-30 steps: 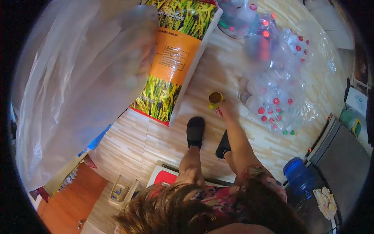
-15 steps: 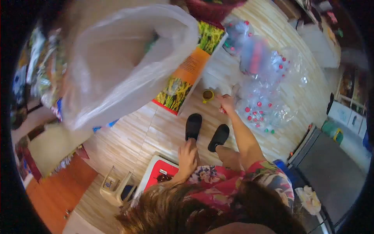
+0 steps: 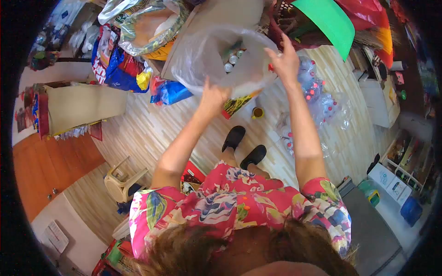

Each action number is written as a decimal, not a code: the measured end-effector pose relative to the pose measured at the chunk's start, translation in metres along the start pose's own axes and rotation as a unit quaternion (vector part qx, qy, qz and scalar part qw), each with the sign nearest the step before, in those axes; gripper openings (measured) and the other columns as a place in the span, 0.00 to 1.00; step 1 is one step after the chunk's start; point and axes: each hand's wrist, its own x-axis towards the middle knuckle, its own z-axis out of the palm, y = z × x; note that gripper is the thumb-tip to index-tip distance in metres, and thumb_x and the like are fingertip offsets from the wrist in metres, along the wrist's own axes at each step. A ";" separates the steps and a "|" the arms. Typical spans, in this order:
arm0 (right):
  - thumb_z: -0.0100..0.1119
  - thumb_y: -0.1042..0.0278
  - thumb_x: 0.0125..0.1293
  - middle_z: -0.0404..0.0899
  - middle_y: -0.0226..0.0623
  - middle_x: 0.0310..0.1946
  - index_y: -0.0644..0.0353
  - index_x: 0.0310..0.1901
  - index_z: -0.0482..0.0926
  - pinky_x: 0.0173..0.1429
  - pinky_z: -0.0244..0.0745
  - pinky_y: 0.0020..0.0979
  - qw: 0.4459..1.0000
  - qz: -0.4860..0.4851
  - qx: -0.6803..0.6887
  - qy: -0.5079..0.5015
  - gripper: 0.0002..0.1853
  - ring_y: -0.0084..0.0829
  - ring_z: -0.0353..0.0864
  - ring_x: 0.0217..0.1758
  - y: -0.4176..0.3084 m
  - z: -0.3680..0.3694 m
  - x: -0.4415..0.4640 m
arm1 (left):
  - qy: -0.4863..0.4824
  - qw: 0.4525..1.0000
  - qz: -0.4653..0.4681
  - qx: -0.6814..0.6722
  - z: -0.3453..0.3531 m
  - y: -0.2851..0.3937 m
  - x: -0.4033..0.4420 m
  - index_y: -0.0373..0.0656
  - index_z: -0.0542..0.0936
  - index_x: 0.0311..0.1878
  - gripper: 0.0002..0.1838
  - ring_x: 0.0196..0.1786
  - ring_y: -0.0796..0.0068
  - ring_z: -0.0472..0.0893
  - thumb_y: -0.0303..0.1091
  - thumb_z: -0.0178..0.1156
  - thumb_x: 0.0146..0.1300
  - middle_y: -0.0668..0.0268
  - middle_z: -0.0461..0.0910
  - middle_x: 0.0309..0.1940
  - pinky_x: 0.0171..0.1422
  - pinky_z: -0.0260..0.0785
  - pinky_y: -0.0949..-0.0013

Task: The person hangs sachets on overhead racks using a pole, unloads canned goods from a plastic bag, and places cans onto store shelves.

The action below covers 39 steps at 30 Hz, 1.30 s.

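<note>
A clear plastic bag (image 3: 191, 64) stands with its mouth open in front of me, and several cans (image 3: 233, 60) lie inside. At the bag's near rim is my left hand (image 3: 214, 97), its fingers closed over the plastic. My right hand (image 3: 286, 60) is raised at the bag's right side, thumb and index finger spread. A small red thing (image 3: 270, 67) shows beside its palm; I cannot make out whether they touch. Below the bag, part of a printed yellow-and-black box (image 3: 239, 105) is visible. A yellow cup (image 3: 258, 112) with dark contents sits on the floor.
Bagged plastic bottles (image 3: 317, 92) with red caps lie on the floor to the right. Filled bags (image 3: 119, 64) crowd the back left. A beige plastic stool (image 3: 122, 184) stands at lower left, and a dark grey appliance (image 3: 368, 221) at lower right. My black shoes (image 3: 234, 138) are on the floor.
My right hand has risen from beside the yellow cup to the bag's right side. My left hand has moved from my leg to the bag's rim. The view has shifted, and cans show inside.
</note>
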 end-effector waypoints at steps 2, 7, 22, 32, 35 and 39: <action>0.66 0.55 0.49 0.80 0.46 0.41 0.60 0.53 0.73 0.48 0.73 0.41 0.982 0.038 -0.177 -0.046 0.30 0.44 0.80 0.43 -0.006 0.026 0.008 | -0.033 0.999 0.024 -0.036 0.020 0.023 -0.030 0.47 0.75 0.52 0.25 0.57 0.57 0.69 0.34 0.62 0.46 0.61 0.77 0.39 0.66 0.47 0.37; 0.66 0.55 0.48 0.80 0.48 0.30 0.63 0.42 0.77 0.42 0.74 0.43 0.928 0.144 -0.156 -0.306 0.24 0.45 0.81 0.37 0.080 0.082 -0.003 | 0.189 0.952 -0.213 -0.111 -0.022 0.033 -0.050 0.47 0.70 0.57 0.34 0.66 0.49 0.57 0.46 0.67 0.45 0.54 0.61 0.62 0.67 0.46 0.38; 0.53 0.70 0.61 0.79 0.33 0.28 0.62 0.38 0.77 0.30 0.75 0.29 0.690 0.372 0.589 -0.195 0.07 0.26 0.78 0.26 0.007 0.007 -0.020 | 0.290 0.520 -0.416 -0.688 0.031 -0.055 0.019 0.38 0.75 0.30 0.05 0.25 0.73 0.71 0.27 0.51 0.56 0.66 0.74 0.23 0.31 0.65 0.67; 0.56 0.67 0.60 0.80 0.34 0.28 0.61 0.37 0.76 0.31 0.78 0.31 0.624 0.335 0.697 -0.115 0.07 0.29 0.81 0.28 0.036 -0.131 -0.115 | 0.124 0.633 -0.295 -0.705 -0.099 0.047 -0.049 0.40 0.77 0.37 0.07 0.25 0.85 0.67 0.30 0.51 0.62 0.74 0.73 0.25 0.28 0.58 0.76; 0.56 0.66 0.59 0.80 0.36 0.28 0.62 0.38 0.76 0.28 0.79 0.32 0.639 0.337 0.687 -0.080 0.09 0.30 0.81 0.27 0.033 -0.212 -0.171 | 0.100 0.648 -0.274 -0.704 -0.133 0.116 -0.063 0.37 0.77 0.43 0.10 0.30 0.84 0.72 0.29 0.51 0.61 0.70 0.77 0.31 0.34 0.62 0.77; 0.57 0.65 0.58 0.80 0.38 0.29 0.65 0.38 0.76 0.30 0.79 0.31 0.630 0.297 0.715 -0.064 0.12 0.30 0.82 0.28 0.082 -0.300 -0.269 | 0.056 0.607 -0.237 -0.757 -0.141 0.216 -0.083 0.34 0.77 0.47 0.13 0.35 0.80 0.76 0.28 0.50 0.61 0.65 0.79 0.36 0.40 0.66 0.77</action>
